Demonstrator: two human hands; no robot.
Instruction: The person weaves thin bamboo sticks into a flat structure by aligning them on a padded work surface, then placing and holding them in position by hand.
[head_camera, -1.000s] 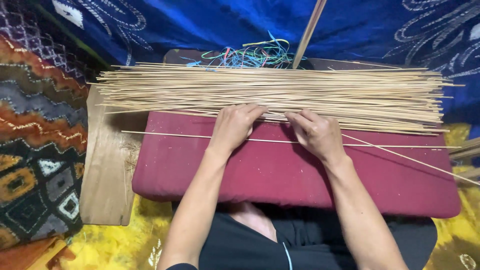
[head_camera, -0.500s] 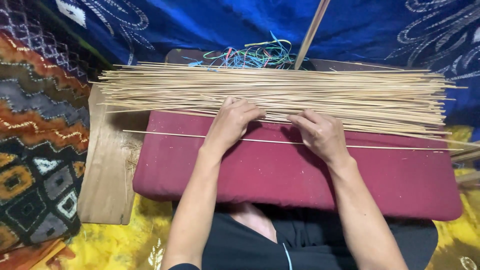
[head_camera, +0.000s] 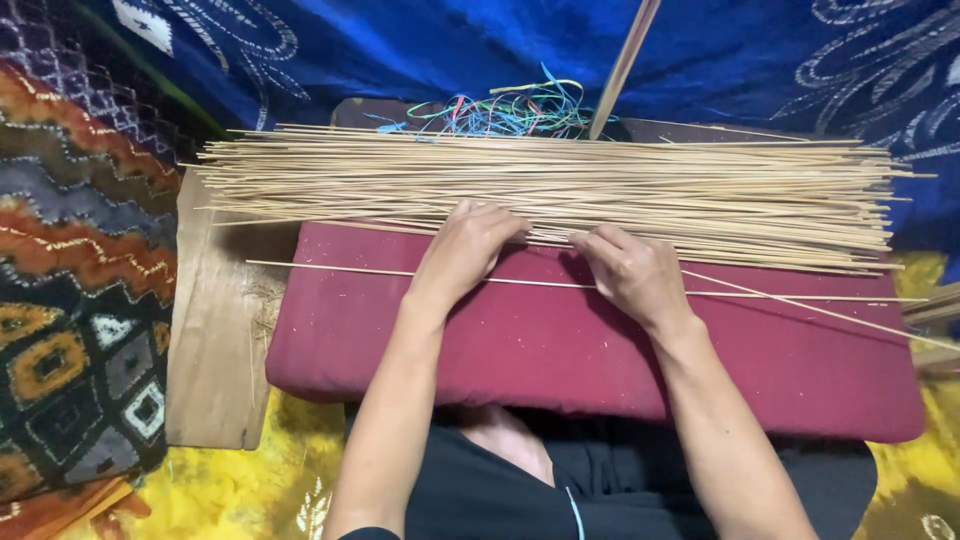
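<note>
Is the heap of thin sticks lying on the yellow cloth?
No, the heap of thin sticks lies across the far edge of the dark red cushion and the wooden board, with both hands at its near edge.

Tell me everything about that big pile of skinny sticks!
The pile of sticks is a wide, flat bundle of thin, pale, straw-coloured sticks that look like bamboo. They lie side by side, running left to right across the far edge of the dark red cushion, ends uneven. Both the left hand and the right hand touch its near edge.
</note>
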